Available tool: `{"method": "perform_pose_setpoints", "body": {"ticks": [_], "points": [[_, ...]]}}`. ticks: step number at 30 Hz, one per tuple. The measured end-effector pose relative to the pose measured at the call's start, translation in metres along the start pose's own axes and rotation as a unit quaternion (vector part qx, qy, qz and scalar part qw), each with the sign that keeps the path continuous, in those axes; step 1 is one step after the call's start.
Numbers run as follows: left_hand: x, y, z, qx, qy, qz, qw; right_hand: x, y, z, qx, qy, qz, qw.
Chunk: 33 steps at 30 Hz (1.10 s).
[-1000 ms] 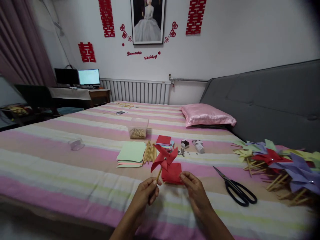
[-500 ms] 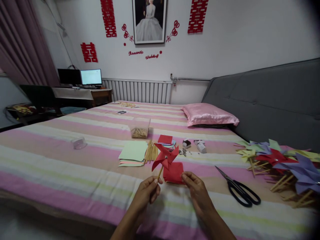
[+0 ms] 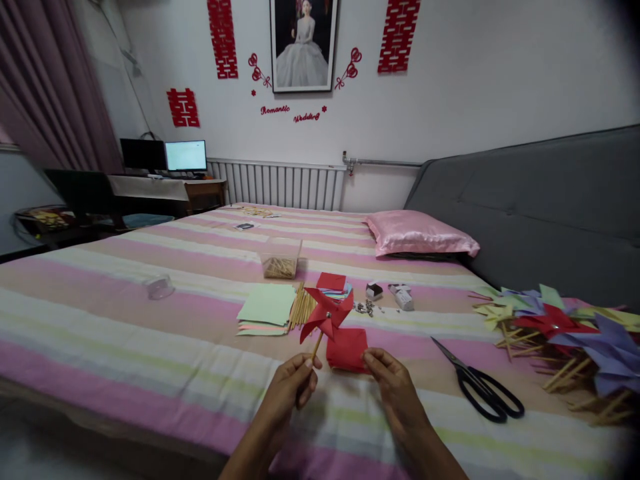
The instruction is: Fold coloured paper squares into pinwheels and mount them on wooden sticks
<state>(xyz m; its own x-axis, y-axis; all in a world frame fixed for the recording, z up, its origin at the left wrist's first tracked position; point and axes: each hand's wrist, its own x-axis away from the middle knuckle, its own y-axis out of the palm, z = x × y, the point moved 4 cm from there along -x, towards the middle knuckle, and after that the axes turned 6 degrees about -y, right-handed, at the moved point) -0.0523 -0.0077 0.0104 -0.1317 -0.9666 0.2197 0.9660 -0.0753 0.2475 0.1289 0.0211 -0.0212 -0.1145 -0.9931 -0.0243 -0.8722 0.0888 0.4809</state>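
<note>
My left hand (image 3: 296, 381) pinches the wooden stick of a red paper pinwheel (image 3: 327, 313), which stands tilted above the bed with a small metal pin at its centre. Behind and right of the stick lies a stack of red paper squares (image 3: 347, 349). At the right edge of that stack is my right hand (image 3: 393, 380), thumb and forefinger pressed together. Whether they grip a sheet or something small cannot be made out. Beyond the pinwheel are wooden sticks (image 3: 303, 307), a pile of light green paper (image 3: 267, 303) and small metal pins (image 3: 367, 307).
Black-handled scissors (image 3: 483, 387) lie right of my right hand. Several finished pinwheels (image 3: 560, 327) are heaped at the far right. Farther back stand a clear box of sticks (image 3: 281, 260), small boxes (image 3: 401, 295) and a pink pillow (image 3: 420, 233). A clear lid (image 3: 159, 287) rests at left.
The pinwheel has turned slightly and shifted a little to the left in my left hand. My right hand stays by the red paper. The view has tilted slightly upward.
</note>
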Motion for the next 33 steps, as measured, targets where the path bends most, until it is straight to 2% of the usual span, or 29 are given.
{"method": "perform_pose_setpoints", "body": {"ticks": [33], "points": [[-0.0036,-0.0013,-0.0023,0.01,-0.002,-0.007,1.0,0.0031,0.0036,-0.0048,0.02,-0.016,-0.014,1.0]]}}
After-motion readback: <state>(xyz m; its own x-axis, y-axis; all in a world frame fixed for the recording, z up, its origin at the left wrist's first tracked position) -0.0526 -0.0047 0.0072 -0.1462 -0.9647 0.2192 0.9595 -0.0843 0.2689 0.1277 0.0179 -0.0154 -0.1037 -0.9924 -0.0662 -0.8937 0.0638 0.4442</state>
